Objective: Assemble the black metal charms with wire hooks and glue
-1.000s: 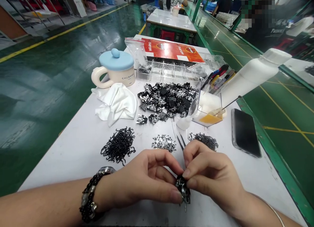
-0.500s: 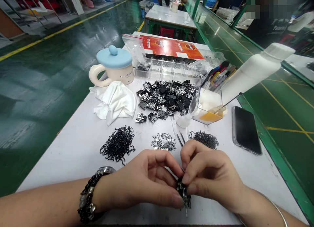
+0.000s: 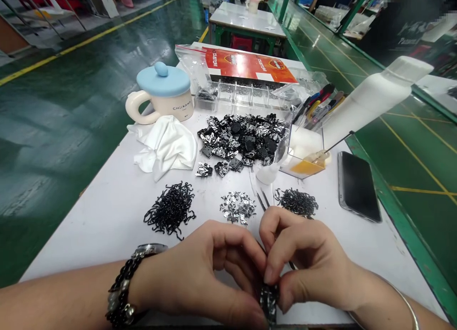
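The left hand (image 3: 193, 273) and the right hand (image 3: 307, 265) were both closed, their fingers pinching a small black-and-silver part (image 3: 268, 304) between them. The part was held low over the near edge of the white table (image 3: 100, 235), and the fingers hid most of it, so its exact form could not be determined. The left wrist bore a watch (image 3: 150, 249) and a beaded bracelet (image 3: 119, 296), and the right wrist a thin metal bangle (image 3: 410, 306). Just beyond the hands lay three small piles in a row: black wire clips (image 3: 170, 208) toward the left edge, silver pieces (image 3: 237, 207) in the middle, and a smaller pile of black clips (image 3: 296, 202) nearest the right hand. A pair of tweezers (image 3: 262, 200) lay between the silver pieces and the smaller clip pile. Further up the table sat a large heap of black and silver parts (image 3: 243, 139), with a few loose pieces at its near side. To the left of the heap were a crumpled white cloth (image 3: 164, 144) and a cream mug (image 3: 160, 99) with a blue lid. Behind the heap stood a clear compartment tray (image 3: 243, 95), backed by a red box (image 3: 250, 65) and a plastic bag (image 3: 191, 65). Along the right edge were a phone (image 3: 358, 187), lying face up, a clear box (image 3: 303, 170) holding pliers (image 3: 317, 106), and a white bottle (image 3: 374, 94), which lay tilted across that box.
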`<state>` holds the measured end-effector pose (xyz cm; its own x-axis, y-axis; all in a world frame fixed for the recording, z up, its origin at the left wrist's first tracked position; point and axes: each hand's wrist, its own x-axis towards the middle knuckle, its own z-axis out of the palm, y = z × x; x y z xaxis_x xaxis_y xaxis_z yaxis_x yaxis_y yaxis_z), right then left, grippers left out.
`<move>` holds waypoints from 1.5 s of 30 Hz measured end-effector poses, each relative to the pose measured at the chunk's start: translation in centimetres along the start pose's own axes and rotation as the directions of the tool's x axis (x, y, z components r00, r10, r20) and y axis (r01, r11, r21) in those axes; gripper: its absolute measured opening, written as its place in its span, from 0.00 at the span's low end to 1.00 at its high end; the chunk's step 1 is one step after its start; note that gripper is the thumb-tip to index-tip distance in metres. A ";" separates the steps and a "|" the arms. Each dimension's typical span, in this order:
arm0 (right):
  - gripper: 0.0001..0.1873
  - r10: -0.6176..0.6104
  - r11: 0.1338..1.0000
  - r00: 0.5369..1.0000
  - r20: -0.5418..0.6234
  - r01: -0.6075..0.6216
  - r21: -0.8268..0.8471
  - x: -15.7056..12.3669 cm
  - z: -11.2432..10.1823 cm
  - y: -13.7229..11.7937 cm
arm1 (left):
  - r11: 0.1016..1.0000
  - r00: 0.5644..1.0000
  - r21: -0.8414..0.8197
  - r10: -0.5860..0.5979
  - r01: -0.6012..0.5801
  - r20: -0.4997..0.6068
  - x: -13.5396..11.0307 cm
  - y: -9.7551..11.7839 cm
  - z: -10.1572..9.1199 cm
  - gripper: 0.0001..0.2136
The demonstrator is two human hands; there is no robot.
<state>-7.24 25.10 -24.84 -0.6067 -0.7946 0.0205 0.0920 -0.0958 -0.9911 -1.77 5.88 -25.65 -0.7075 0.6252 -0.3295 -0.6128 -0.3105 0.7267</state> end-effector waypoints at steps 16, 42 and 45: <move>0.13 -0.043 0.996 0.998 0.036 0.046 -0.072 0.0 -0.1 -0.2 | 0.997 0.998 -0.051 -0.057 0.058 0.028 0.0 0.0 0.0 0.20; 0.09 0.069 0.977 0.971 0.230 -0.019 -0.211 0.2 -0.8 -0.6 | 0.988 0.992 -0.093 -0.122 0.126 0.041 0.0 -0.6 0.4 0.18; 0.13 0.042 0.976 0.977 0.209 0.005 -0.220 0.1 -0.9 -0.3 | 0.973 0.994 -0.206 -0.090 0.102 0.069 0.1 -0.5 0.4 0.15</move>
<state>-8.11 25.59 -24.62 -0.4240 -0.9057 0.0053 -0.0863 0.0345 -0.9957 -1.37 6.40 -25.79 -0.6235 0.6987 -0.3508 -0.7412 -0.3855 0.5496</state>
